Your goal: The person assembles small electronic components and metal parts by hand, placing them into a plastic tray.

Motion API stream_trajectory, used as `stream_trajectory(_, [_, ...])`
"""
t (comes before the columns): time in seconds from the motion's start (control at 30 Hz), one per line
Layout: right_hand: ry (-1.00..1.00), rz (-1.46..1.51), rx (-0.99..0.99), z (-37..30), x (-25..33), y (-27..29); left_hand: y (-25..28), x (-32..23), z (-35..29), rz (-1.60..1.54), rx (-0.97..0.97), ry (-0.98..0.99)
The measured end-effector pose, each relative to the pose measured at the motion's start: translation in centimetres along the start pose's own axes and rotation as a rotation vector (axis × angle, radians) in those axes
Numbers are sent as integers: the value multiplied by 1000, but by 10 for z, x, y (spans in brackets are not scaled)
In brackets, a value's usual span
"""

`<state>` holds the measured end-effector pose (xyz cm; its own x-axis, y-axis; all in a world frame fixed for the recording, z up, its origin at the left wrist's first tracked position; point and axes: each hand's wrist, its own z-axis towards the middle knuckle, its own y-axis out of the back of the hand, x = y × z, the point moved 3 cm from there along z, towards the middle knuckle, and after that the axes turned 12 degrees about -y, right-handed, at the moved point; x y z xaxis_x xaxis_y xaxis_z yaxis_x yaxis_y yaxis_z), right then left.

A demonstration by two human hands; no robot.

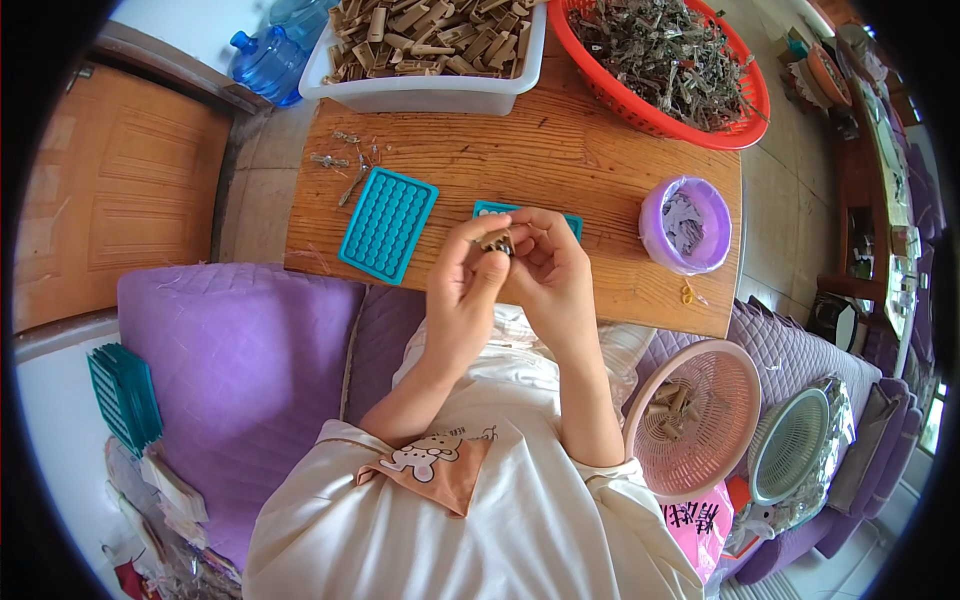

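Note:
My left hand (466, 290) pinches a small brown plastic piece (495, 241) between thumb and fingers, over the near edge of the wooden table. Dark, shiny bits show at the piece's near end. Beside it, my right hand (552, 275) is closed, its fingertips bent in against the piece; whether they hold a further small part is hidden. Partly behind my hands lies a teal tray (574, 224) with some pale round items at its left end. Another teal tray (388, 227) with rows of round cups rests to the left.
On the wooden table (560, 130) stand a white bin (420, 92) of brown plastic pieces, a red basket (640, 122) of metallic strips and a purple tub (657, 237) with grey flat bits. Right of my lap, a pink basket (735, 430) holds several brown pieces, near a pale green basket (790, 445).

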<state>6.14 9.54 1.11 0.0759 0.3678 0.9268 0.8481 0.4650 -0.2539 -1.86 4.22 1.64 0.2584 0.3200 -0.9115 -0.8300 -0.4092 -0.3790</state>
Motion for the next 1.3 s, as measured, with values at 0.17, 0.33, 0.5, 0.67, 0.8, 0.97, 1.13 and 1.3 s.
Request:
stream_trajectory(0.17, [-37, -147, 51, 10, -4, 9, 1, 15, -2, -22, 10, 32])
stream_trajectory(0.33, [-18, -235, -90, 21, -4, 63, 21, 8, 11, -225, -132, 179])
stream_trajectory(0.5, [86, -797, -334, 22, -25, 78, 52, 12, 13, -135, -117, 240])
stream_trajectory(0.67, [175, -954, -234, 16, -34, 59, 53, 20, 3, -165, -53, 385])
stream_trajectory(0.8, [172, -1073, -274, 8, -38, 49, 51, 28, -3, -158, -14, 439])
stream_trajectory(0.97, [187, -1153, -303, 7, -39, 41, 47, 31, -8, -198, 23, 473])
stream_trajectory(1.13, [228, -1167, -355, 7, -44, 36, 50, 31, -10, -172, 35, 500])
stream_trajectory(1.3, [247, -871, -420, 3, -36, 42, 56, 26, -16, -158, 45, 545])
